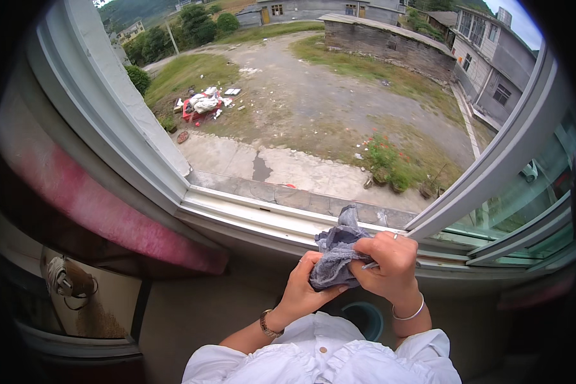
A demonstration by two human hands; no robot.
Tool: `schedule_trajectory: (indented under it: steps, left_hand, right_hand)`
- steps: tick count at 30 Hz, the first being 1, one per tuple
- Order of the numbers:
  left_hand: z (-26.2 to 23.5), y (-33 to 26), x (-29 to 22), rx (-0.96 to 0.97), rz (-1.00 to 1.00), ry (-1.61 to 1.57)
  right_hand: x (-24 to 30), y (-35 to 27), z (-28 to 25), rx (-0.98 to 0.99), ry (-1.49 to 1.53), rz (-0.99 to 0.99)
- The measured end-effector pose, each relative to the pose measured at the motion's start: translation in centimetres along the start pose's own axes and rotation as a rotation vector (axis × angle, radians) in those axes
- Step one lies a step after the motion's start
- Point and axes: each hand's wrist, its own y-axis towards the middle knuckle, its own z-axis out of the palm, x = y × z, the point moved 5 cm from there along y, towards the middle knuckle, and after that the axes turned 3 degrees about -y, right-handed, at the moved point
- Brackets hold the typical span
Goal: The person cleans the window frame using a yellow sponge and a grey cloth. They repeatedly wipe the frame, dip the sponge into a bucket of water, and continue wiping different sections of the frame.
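Observation:
A crumpled grey cloth (333, 272) is bunched between my two hands, just above the white window track (256, 221). My left hand (304, 281) cups its near left side, with the thumb below and fingers against the fabric. My right hand (388, 264) is closed at the cloth's right side. A thin pale rod (369, 265) pokes out of that fist toward the cloth; its kind cannot be made out. The cloth's upper end sticks up over the sill.
A sliding glass pane (525, 185) stands to the right, and a pink curtain-like strip (109, 198) runs along the left. Below me is a teal bucket (367, 320). Outside the opening lie a paved yard, potted red flowers (385, 160) and a red heap of rubbish (203, 105).

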Motion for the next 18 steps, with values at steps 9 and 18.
schedule_trajectory:
  steps: [9, 18]
  left_hand:
    - [-0.9, 1.1, -3.0, 0.051, -0.025, -0.383]
    - [1.7, 10.7, -3.5, -0.041, 0.54, 0.416]
  right_hand:
    - [-1.7, -2.5, -6.8, 0.009, -0.126, 0.173]
    - [-5.6, -3.9, -6.0, -0.21, -0.445, 0.206]
